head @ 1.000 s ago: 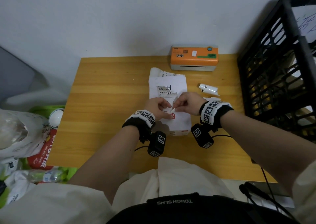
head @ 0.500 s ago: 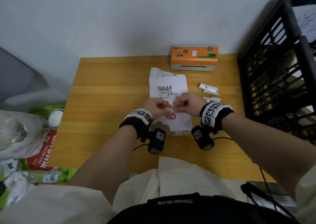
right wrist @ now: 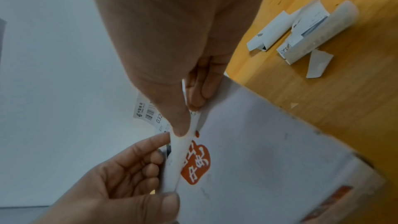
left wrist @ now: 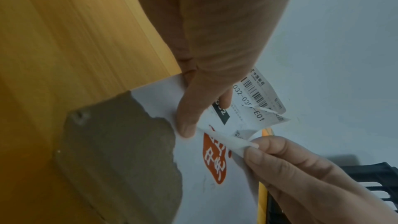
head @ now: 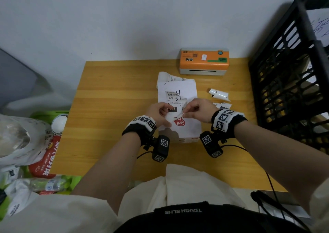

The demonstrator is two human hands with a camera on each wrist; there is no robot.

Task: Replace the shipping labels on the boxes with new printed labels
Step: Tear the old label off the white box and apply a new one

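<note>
- Firstly, at the far left, beside the table, lay a clear plastic bag (head: 16, 140), a red package (head: 47, 158) and a plastic bottle (head: 48, 184).
- The wooden table (head: 110, 99) stood against a pale wall.
- The left hand (head: 157, 112) was over the near-middle part of the table. Its thumb and fingers were curled and pinched the left part of the label (head: 173, 97), just at the left edge of the box (head: 190, 131).
- The box was white and flat, with a red mark on its top. It lay on the table under both hands. At its near left corner the white skin was torn away, and a brown patch (head: 170, 133) showed there.
- The label, with a barcode and the digits 032, was half lifted from the top of the box. Its far end lay on the box, and its near edge was rolled up between the two hands.
- A curled paper sheet (head: 165, 77) lay just behind the box, between it and the orange printer (head: 203, 62), which stood at the far edge of the table.
- The right hand (head: 198, 110) was just beside the left one. It gripped the rolled edge of the label between thumb and forefinger, and the other fingers were bent.
- To the right of this hand, some paper scraps (head: 218, 94) lay on the table, apart from the box.
- At the far right a black crate (head: 284, 90) stood at the table's edge.
</note>
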